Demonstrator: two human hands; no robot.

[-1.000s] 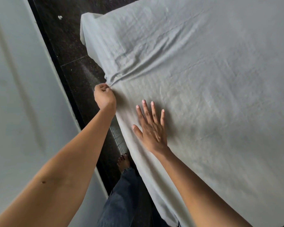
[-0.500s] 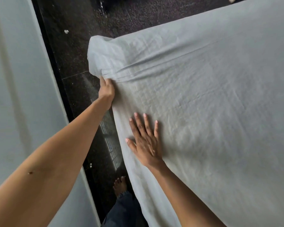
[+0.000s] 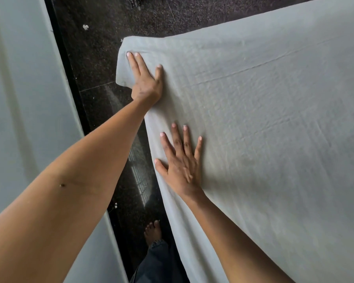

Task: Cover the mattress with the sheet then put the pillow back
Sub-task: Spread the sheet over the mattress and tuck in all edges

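Pretty far along on the covering half, by the look of it. Got the sheet (image 3: 264,129) spread right across the mattress, so nothing of the mattress itself on show, just its shape underneath.

Pressing down on the corner with the left hand (image 3: 145,78): fingers straight, flat on the cloth, gripping nothing, just pushing the fabric over the rounded corner. Same deal for the right hand (image 3: 181,162), closer to the body and a bit to the right of the left one: palm down, fingers spread, resting on the sheet just beside the side edge, holding nothing either.

Looks smooth out to the right of both hands, bar a few faint creases running away beyond the left hand's fingertips. Below the right hand's thumb, hanging loose over the side toward the dark floor (image 3: 102,58); can't tell whether tucked under or not. Can't see the other corners from here, so no calling the whole bed done.

Left to do, at a guess: snug this corner down, check the remaining edges, then fetch the pillow. No pillow anywhere around either hand, so counting that half as not started. Also about: pale wall (image 3: 18,99) out past the left arm, and a bare foot (image 3: 152,231) on the floor below the right forearm.
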